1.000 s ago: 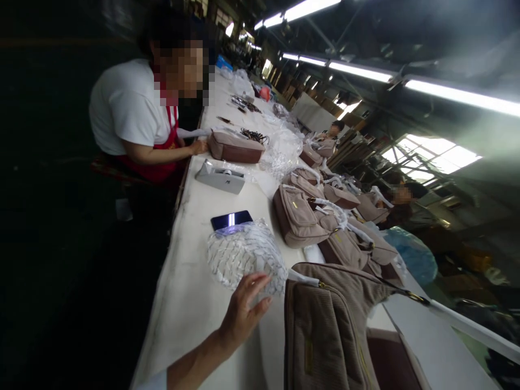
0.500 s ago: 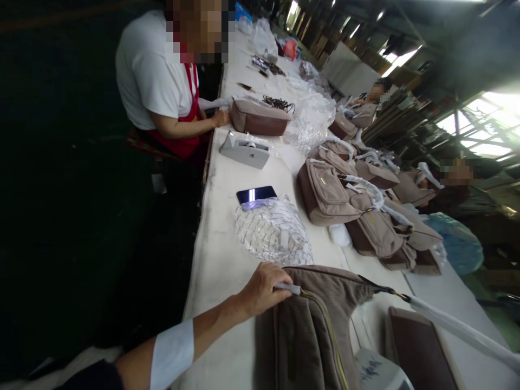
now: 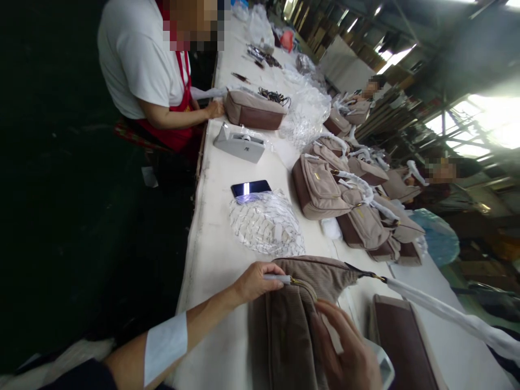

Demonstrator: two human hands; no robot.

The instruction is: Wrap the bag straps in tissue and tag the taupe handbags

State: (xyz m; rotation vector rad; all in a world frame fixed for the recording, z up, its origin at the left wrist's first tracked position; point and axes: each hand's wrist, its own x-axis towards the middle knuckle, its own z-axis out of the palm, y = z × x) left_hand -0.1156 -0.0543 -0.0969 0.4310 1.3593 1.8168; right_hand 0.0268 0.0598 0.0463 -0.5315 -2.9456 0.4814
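A taupe fabric bag [image 3: 284,336] with a brass-coloured zipper [image 3: 306,287] lies at the table's near end. My left hand [image 3: 255,281] pinches the zipper pull [image 3: 278,279], which is wrapped in white, at the zipper's upper end. Over the bag's right side, my right hand [image 3: 345,346] has its fingers stretched out and parted, slightly blurred, with the tips beside the zipper. Whether they press on the fabric I cannot tell. A white-wrapped strap [image 3: 439,309] runs from the bag's upper corner to the right.
Beyond the bag lie clear plastic wrap [image 3: 266,225], a phone [image 3: 249,188] and a grey tape dispenser [image 3: 239,143]. Several finished bags [image 3: 320,187] are heaped on the right. A brown-based bag [image 3: 402,341] lies near my right hand. A co-worker [image 3: 138,59] sits at the left edge.
My right hand has come into view from below and reached the bag's zipper. My left hand keeps its pinch on the zipper pull. The view has shifted slightly.
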